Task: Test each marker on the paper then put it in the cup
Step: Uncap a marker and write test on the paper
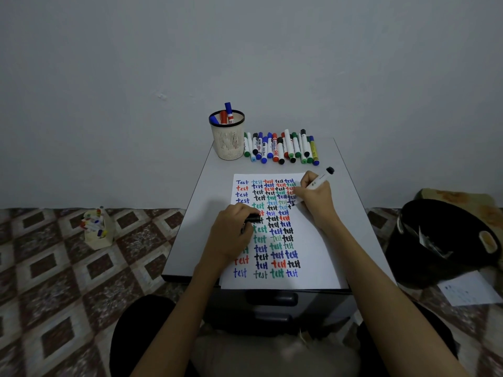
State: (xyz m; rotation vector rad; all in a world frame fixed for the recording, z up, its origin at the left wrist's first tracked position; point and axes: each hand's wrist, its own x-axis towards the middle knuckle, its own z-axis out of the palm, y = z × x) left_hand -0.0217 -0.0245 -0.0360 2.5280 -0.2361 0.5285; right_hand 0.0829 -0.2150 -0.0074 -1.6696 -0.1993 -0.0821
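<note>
Head view shows the right hand point(315, 195) closed in a writing grip on a white marker point(317, 183) with a black end, its tip down on the paper point(307, 257) at the right edge of the rows of "test" words, where a black stroke is just started. The left hand point(235, 235) rests on the sheet's left side, fingers curled around a small black piece, probably the cap point(251, 219). At the tabletop's point(196, 213) far edge the cup point(228, 140) stands with three markers in it, and just beside it on the right lies a tight row of untested markers point(281, 146). Judging from here, the main risks are smearing: the right palm sits close to fresh ink and could drag through it, and the left hand covers several words already. Reaching for the cup later could knock the crowded row, sending markers rolling off the narrow tabletop. An uncapped marker dropped in could dry.
</note>
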